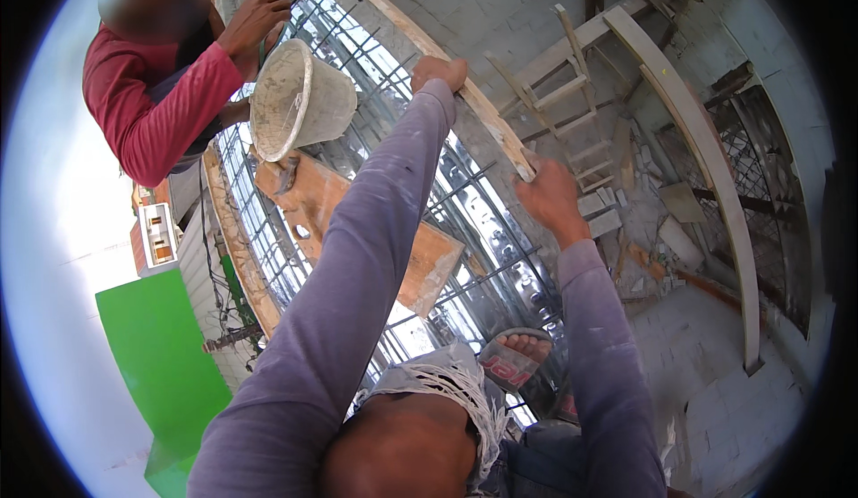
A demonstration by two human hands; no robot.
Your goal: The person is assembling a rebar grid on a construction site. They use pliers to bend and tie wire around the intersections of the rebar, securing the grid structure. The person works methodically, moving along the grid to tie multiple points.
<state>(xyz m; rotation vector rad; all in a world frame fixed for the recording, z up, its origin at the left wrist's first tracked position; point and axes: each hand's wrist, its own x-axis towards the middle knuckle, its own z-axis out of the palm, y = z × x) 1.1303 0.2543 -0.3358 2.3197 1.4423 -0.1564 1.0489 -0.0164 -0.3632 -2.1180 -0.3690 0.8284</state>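
Note:
A long, narrow wooden board [490, 115] slants from the top of the view down to the right, along the edge of a metal deck with rebar. My left hand [440, 74] is closed over the board partway along it. At its near end, my right hand [552, 196] is closed around the tip, with the fingers partly hidden. Under my left forearm, a worn plywood piece [433, 265] lies on the rebar grid [487, 274] and shiny metal decking. My sandalled foot [518, 355] rests on the decking.
At the upper left, a co-worker in a red sleeve [170, 127] holds a cement-stained bucket [326, 96]. To the right, below the deck edge, are a wooden ladder-like frame [561, 91], a curved long plank [715, 167] and rubble [657, 221]. A green panel [165, 346] stands beyond the left edge.

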